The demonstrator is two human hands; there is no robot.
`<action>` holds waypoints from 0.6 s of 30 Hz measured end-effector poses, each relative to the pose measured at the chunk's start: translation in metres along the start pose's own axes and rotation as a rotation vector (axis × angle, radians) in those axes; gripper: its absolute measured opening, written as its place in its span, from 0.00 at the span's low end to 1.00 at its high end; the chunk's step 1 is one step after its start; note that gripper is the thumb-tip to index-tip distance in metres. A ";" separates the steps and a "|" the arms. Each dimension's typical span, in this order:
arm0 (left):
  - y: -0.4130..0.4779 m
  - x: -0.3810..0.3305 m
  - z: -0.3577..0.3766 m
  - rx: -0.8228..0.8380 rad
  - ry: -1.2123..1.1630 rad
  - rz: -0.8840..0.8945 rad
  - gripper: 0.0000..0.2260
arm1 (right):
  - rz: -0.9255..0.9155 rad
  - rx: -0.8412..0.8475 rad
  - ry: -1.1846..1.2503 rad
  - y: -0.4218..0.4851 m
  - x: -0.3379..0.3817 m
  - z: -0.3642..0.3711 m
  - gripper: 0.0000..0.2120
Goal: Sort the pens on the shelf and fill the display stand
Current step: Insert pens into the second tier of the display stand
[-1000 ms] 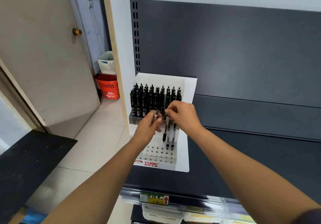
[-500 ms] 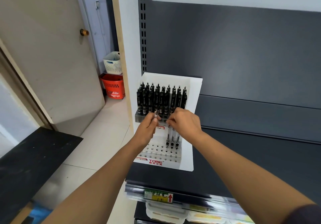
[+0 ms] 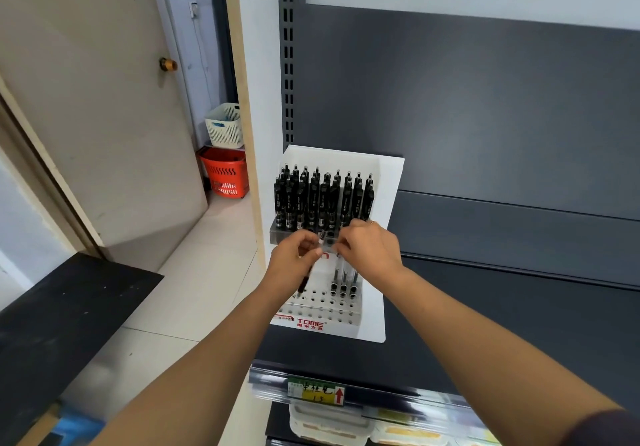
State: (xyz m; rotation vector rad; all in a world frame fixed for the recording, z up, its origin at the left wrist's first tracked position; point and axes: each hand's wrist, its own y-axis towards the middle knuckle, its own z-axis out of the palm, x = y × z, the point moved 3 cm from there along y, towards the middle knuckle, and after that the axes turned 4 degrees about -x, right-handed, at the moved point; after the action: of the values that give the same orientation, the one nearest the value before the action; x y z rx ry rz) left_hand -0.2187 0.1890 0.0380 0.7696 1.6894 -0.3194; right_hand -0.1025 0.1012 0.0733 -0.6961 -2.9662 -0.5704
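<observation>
A white display stand [image 3: 388,203] sits at the left end of a dark grey shelf [image 3: 502,310]. Its upper tier is packed with several upright black pens [image 3: 322,199]. Three pens [image 3: 343,284] stand in the lower perforated tier [image 3: 322,310]. My left hand [image 3: 294,260] grips one pen [image 3: 306,281], which slants down toward the lower holes. My right hand [image 3: 370,251] hovers over the three lower pens, its fingers pinching near their tops; what they pinch is hidden.
An open beige door [image 3: 90,106] and tiled floor lie to the left, with a red basket [image 3: 227,175] and a white basket [image 3: 225,125] behind. A black panel [image 3: 62,321] sits lower left. A price label [image 3: 317,393] marks the shelf edge.
My left hand's pen now slants down toward the lower holes. My right hand has sunk from the upper row over the three lower pens. The camera has shifted slightly.
</observation>
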 end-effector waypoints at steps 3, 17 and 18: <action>0.000 0.000 0.001 0.002 0.007 -0.009 0.06 | -0.021 -0.031 -0.062 -0.002 0.001 0.000 0.12; 0.004 -0.014 0.002 -0.007 0.077 0.058 0.07 | 0.064 0.013 0.425 0.009 0.019 -0.031 0.05; 0.003 -0.015 0.002 -0.012 0.088 0.071 0.07 | 0.074 0.001 0.410 0.009 0.020 -0.032 0.05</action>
State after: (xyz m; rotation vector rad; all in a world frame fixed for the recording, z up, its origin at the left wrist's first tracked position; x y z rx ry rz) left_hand -0.2137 0.1853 0.0518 0.8431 1.7407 -0.2286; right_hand -0.1176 0.1058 0.1084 -0.6009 -2.5519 -0.6203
